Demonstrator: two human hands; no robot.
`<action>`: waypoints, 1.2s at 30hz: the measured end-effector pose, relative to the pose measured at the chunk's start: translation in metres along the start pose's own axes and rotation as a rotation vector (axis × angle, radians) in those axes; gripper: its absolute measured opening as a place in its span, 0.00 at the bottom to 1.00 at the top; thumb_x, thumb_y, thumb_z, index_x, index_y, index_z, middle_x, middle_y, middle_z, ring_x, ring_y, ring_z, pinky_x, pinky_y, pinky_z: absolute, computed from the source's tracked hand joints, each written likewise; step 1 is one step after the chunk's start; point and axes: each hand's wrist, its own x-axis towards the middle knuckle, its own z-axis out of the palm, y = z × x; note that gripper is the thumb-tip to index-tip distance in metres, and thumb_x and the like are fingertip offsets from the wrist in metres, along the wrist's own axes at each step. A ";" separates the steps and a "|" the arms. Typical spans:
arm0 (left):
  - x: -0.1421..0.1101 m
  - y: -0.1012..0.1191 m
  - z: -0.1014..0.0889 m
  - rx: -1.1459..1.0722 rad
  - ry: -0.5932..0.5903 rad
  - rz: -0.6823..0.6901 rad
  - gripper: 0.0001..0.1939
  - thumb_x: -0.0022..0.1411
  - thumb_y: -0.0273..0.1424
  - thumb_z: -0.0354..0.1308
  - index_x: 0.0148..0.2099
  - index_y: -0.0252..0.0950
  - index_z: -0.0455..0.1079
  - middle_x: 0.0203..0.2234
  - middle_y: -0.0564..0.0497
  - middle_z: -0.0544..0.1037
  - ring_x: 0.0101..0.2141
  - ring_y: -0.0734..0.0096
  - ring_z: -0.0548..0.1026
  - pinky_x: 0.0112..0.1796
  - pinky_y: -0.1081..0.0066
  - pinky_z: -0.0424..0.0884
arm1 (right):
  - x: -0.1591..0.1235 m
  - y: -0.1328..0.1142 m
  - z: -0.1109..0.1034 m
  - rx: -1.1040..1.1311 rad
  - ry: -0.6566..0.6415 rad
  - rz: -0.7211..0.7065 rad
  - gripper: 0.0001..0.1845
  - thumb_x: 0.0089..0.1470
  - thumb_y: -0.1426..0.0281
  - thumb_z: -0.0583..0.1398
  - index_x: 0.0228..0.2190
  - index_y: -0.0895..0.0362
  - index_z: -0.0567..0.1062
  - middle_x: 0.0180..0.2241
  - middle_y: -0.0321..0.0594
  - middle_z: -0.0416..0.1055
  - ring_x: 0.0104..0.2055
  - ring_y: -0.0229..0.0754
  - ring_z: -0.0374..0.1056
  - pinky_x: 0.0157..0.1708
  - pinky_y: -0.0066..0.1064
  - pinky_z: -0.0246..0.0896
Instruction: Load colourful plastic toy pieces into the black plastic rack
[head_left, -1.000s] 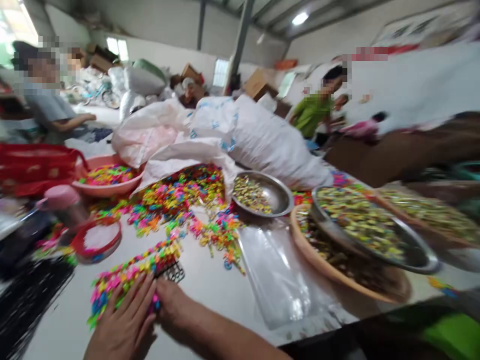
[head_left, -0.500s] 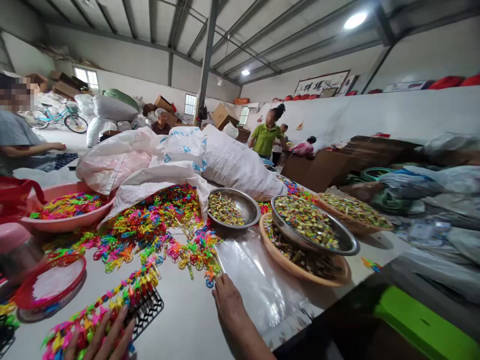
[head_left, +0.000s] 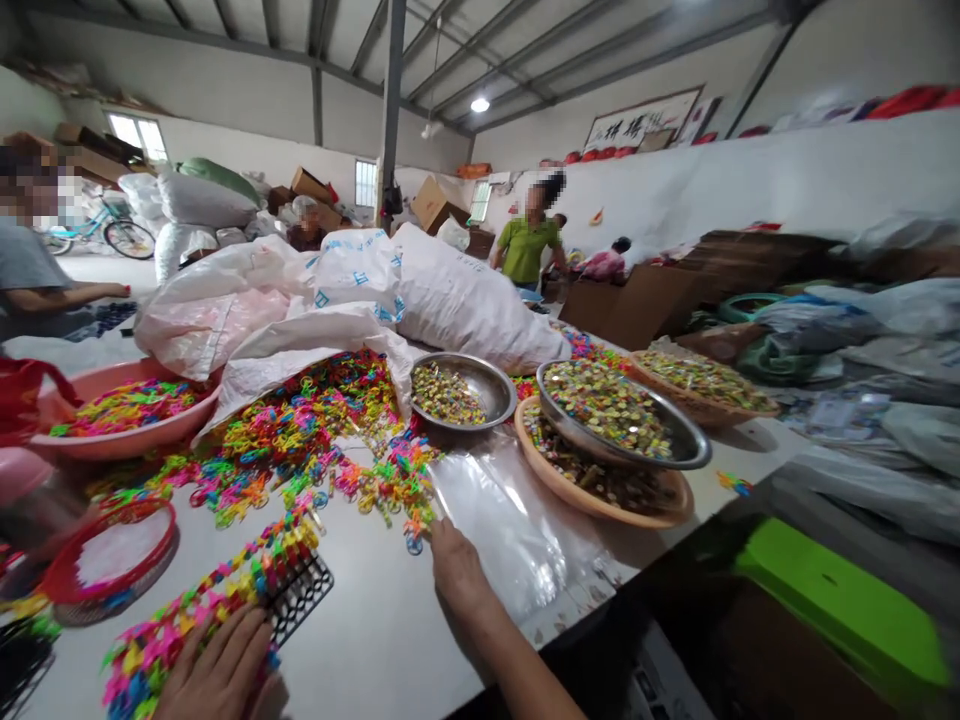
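Observation:
My left hand (head_left: pixel 217 672) lies flat, fingers spread, on a row of colourful plastic pieces (head_left: pixel 202 610) set in a black grid rack (head_left: pixel 300 592) at the table's near left. My right hand (head_left: pixel 456 568) rests at the edge of a stack of clear plastic bags (head_left: pixel 510 530), right beside the loose heap of colourful plastic pieces (head_left: pixel 300 440). Its fingertips sit at the bag's corner; whether they pinch it is hidden.
A pink basin (head_left: pixel 112 440) of coloured pieces stands at left, and a red basket (head_left: pixel 105 560) nearer. Metal bowls (head_left: pixel 465 392) and a tan basin (head_left: pixel 600 500) hold small wrapped items. White sacks (head_left: pixel 420 290) lie behind. People work at far left and in the background.
My right hand left the rack and reached right to the clear bags. My left hand stayed on the row of pieces. The view steadied and shifted slightly.

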 end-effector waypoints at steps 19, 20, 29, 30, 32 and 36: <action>0.043 0.026 -0.067 -0.108 -0.354 -0.268 0.27 0.69 0.36 0.50 0.67 0.32 0.57 0.66 0.39 0.60 0.65 0.59 0.60 0.63 0.54 0.55 | 0.001 -0.115 0.023 0.983 -0.324 -0.211 0.16 0.56 0.57 0.59 0.36 0.56 0.78 0.33 0.41 0.74 0.34 0.41 0.68 0.34 0.31 0.63; 0.043 0.025 -0.067 -0.116 -0.359 -0.264 0.29 0.70 0.36 0.49 0.69 0.30 0.54 0.67 0.39 0.60 0.66 0.60 0.59 0.63 0.55 0.54 | 0.000 -0.123 0.027 1.014 -0.334 -0.238 0.16 0.55 0.57 0.60 0.36 0.56 0.79 0.34 0.41 0.74 0.35 0.42 0.68 0.35 0.32 0.64; 0.042 0.023 -0.067 -0.184 -0.364 -0.273 0.33 0.71 0.35 0.46 0.72 0.27 0.43 0.67 0.37 0.58 0.67 0.61 0.56 0.65 0.56 0.52 | -0.006 -0.177 0.057 0.985 -0.407 -0.370 0.11 0.58 0.66 0.56 0.26 0.56 0.72 0.25 0.35 0.69 0.27 0.37 0.61 0.29 0.27 0.58; 0.042 0.023 -0.067 -0.186 -0.365 -0.275 0.33 0.71 0.36 0.46 0.72 0.27 0.43 0.67 0.37 0.58 0.67 0.61 0.55 0.65 0.56 0.52 | -0.004 -0.178 0.059 0.981 -0.410 -0.401 0.10 0.57 0.67 0.55 0.26 0.56 0.72 0.25 0.35 0.69 0.28 0.37 0.61 0.29 0.27 0.58; 0.041 0.023 -0.067 -0.186 -0.369 -0.279 0.34 0.71 0.36 0.46 0.72 0.27 0.42 0.67 0.36 0.58 0.67 0.60 0.55 0.65 0.56 0.52 | 0.000 -0.178 0.062 0.970 -0.419 -0.460 0.09 0.56 0.68 0.55 0.27 0.56 0.72 0.25 0.35 0.69 0.28 0.38 0.61 0.31 0.28 0.59; 0.040 0.023 -0.066 -0.177 -0.372 -0.275 0.34 0.71 0.37 0.47 0.71 0.25 0.44 0.67 0.35 0.57 0.68 0.60 0.54 0.65 0.56 0.51 | 0.007 -0.173 0.066 0.868 -0.406 -0.591 0.10 0.58 0.67 0.55 0.27 0.56 0.72 0.27 0.37 0.70 0.30 0.39 0.62 0.33 0.29 0.58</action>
